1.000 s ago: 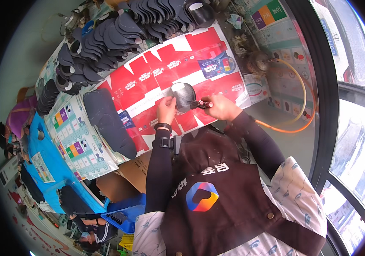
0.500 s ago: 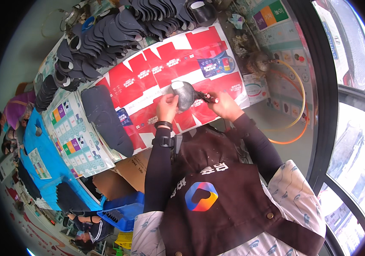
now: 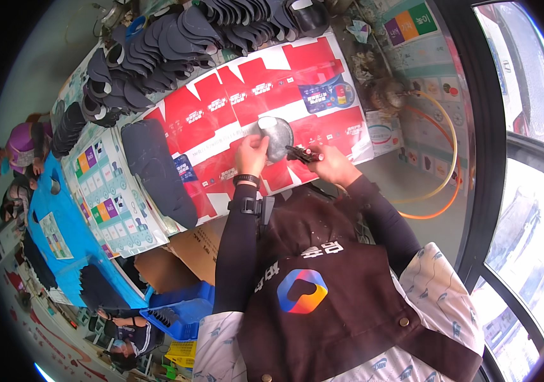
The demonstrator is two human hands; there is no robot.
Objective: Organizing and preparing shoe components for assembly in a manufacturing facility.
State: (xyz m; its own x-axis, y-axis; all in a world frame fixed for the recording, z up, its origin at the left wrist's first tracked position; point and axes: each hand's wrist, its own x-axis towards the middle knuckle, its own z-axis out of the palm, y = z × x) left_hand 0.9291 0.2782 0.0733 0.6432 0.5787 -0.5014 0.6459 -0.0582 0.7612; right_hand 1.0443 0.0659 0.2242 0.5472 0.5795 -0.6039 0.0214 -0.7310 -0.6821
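My left hand holds the left edge of a rounded, dark grey shiny piece between thumb and fingers. A white patch marks the piece's far left end. In my right hand is a brush with a dark, ragged head and a reddish handle mostly hidden by my fingers. The brush head lies at the right edge of the piece; whether it touches cannot be made out. Beneath both hands is a red and white printed sheet on the table.
Overlapping dark grey curved pieces line the far side. A stack of dark flat pieces lies to the left, beside printed sheets. Below stand a cardboard box and blue crate. Hoses loop at right. Other people sit left.
My right hand has drawn the brush slightly lower and turned it, its head now at the piece's lower right edge. My left hand keeps its hold; the view has shifted slightly.
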